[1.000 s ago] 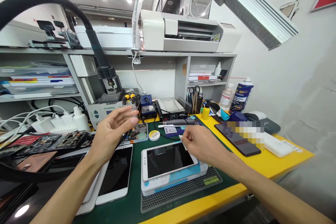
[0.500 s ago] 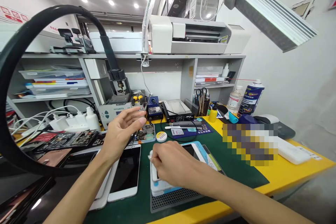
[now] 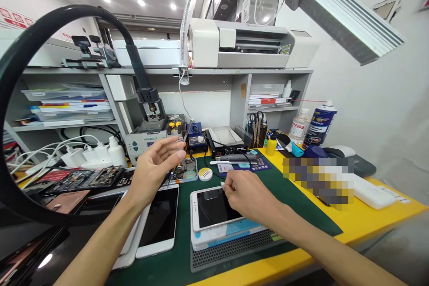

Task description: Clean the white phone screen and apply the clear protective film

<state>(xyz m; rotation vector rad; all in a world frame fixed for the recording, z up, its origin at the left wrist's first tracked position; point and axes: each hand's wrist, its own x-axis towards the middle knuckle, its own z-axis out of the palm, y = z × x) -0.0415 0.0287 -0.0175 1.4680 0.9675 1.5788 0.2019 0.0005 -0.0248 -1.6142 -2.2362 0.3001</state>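
My left hand [image 3: 156,172] hovers over the left side of the mat, fingers curled round what looks like thin metal tweezers [image 3: 170,178], partly hidden by the hand. My right hand [image 3: 250,192] is closed in a pinch at the upper edge of a white phone [image 3: 214,208] with a black screen. A bit of a small white wad [image 3: 223,184] shows at its fingertips; the rest is hidden. Under the phone is a blue-and-white flat pad [image 3: 231,231] on a grey perforated plate [image 3: 228,254]. A white tablet [image 3: 159,221] lies below my left hand.
A black ring lamp [image 3: 10,111] stands at the left, near circuit boards [image 3: 90,178] and chargers. A round white-and-yellow tin [image 3: 205,174] sits behind the phone on the green mat [image 3: 301,214]. At the right stand a spray can [image 3: 320,125] and a yellow bottle [image 3: 271,145].
My right hand has moved from the phone's left end rightward along its upper edge, uncovering more of the screen. My left hand has stayed nearly still.
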